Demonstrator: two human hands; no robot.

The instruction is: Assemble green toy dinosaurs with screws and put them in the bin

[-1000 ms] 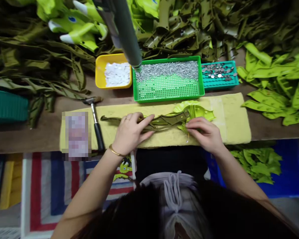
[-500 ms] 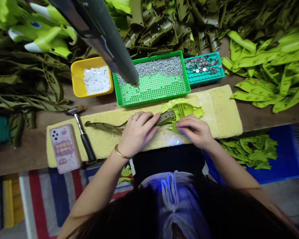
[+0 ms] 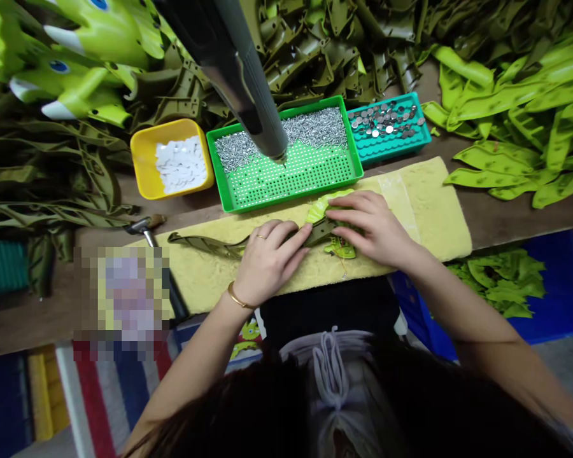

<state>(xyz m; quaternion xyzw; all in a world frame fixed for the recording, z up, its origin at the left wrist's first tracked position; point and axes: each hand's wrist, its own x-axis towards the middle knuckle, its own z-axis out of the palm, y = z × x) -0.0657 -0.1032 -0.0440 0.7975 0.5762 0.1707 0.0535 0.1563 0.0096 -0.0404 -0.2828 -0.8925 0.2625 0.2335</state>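
**Pressed flat, fingers unclenched**

The left hand [image 3: 272, 257] presses its fingers onto a long olive-green plastic strip [image 3: 205, 245] lying on a yellow foam pad [image 3: 439, 203]. The right hand [image 3: 375, 226] spreads over a lime-green moulded piece [image 3: 341, 249] joined at the strip's end. Beyond the fingertips, a green pegboard tray [image 3: 291, 193] holds silver rivets [image 3: 281, 130], its nearer holes bare, beneath a grey metal pole [image 3: 248, 70].

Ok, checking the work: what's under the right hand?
The right hand rests on a lime-green plastic piece, whose edges show around it; the part under the palm is covered.
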